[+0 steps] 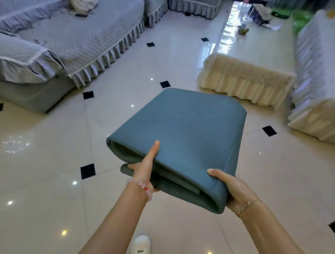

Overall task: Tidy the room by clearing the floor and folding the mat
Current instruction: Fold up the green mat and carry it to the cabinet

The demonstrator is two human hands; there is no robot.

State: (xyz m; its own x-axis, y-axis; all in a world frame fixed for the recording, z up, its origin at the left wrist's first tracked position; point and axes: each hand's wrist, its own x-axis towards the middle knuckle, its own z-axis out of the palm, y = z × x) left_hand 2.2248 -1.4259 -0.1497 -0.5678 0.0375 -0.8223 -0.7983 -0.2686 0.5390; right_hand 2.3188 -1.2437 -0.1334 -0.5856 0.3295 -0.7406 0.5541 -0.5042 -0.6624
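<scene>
**Insp. A:** Item location to be stated.

**Insp. B:** Teal foam mat, folded flat in several layers, is held in the air above the glossy cream tile floor w/ black diamond insets. It is in front of the person, centre frame. No part is seen touching the floor.

**Insp. A:** Grip status?

**Insp. B:** Near edge is gripped at both ends.
- Left hand: thumb is laid straight along the top face, fingers are tucked beneath the layered edge.
- Right hand: thumb is pressed on top at the near-right corner. Fingers are hidden under the mat, presumed wrapped below.

Both are judged clamped on the mat, neither spread.

**Insp. A:** Orientation re grip?

**Insp. B:** Mat is extended fwd, away from the hands, w/ long axis directed from the body toward the room ahead. Layer ends are shown at the near edge; rounded folds are at L and R sides. Hands are about equally near. All wt is carried beyond the grip, so sag at the far end is to be expected.

**Insp. A:** Surroundings, obstructions?

**Insp. B:**
- Grey quilted sofa w/ pleated skirt is noted at left, w/ a cream bag on its seat.
- Low table draped in cream lace cloth is ahead-right, beyond the mat's far edge. Items at its far end are too blurred to ID.
- White-covered seat is at right.
- White shoe is seen below the arms.

Folding is judged done. Set-down spot is not determinable. Table corner is to be avoided if the mat is swung right.
</scene>
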